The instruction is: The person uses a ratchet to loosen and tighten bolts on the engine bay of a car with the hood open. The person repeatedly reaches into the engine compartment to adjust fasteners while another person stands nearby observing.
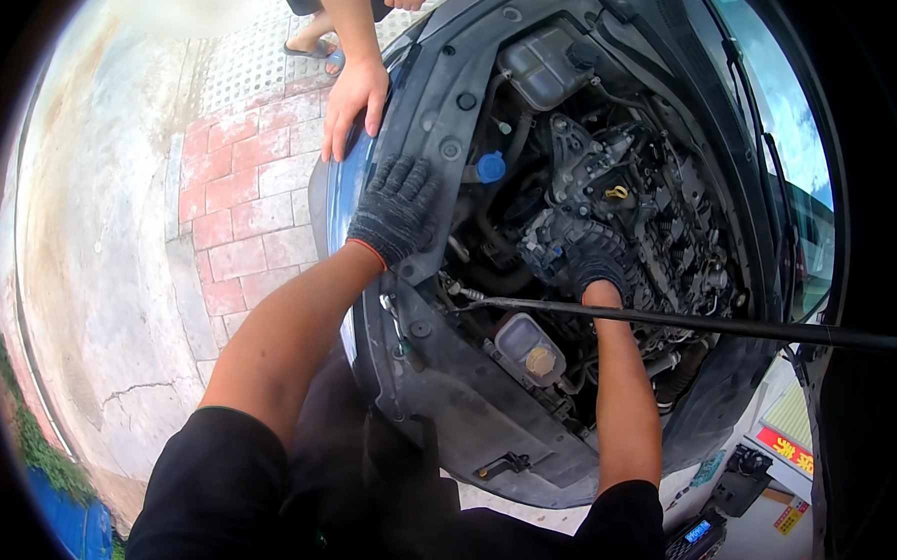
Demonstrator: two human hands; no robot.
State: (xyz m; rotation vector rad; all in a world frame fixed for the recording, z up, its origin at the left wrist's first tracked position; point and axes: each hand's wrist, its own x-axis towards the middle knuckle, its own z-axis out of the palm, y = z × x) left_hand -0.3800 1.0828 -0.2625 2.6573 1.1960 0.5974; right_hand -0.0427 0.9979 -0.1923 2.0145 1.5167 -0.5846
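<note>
My left hand [396, 210], in a dark grey knit glove with an orange cuff edge, lies flat on the black plastic trim [367, 311] along the car's front edge. Its fingers are stretched out and it holds nothing. Deep in the open engine bay, my right hand [601, 270], gloved too, reaches down to the engine [662, 204] beside a metal and black part. Shadow and the hand itself hide its fingers. A ratchet wrench [395, 320] rests on the trim below my left hand. A blue cap [489, 167] and a yellow dipstick handle [617, 191] stand farther off.
A black hood prop rod [687, 321] crosses over my right forearm. Near it sits a translucent tank [529, 350]; another tank [545, 66] is at the far side. Another person's bare hand [356, 101] rests on the blue bumper edge. Tools and boxes [740, 483] lie at lower right.
</note>
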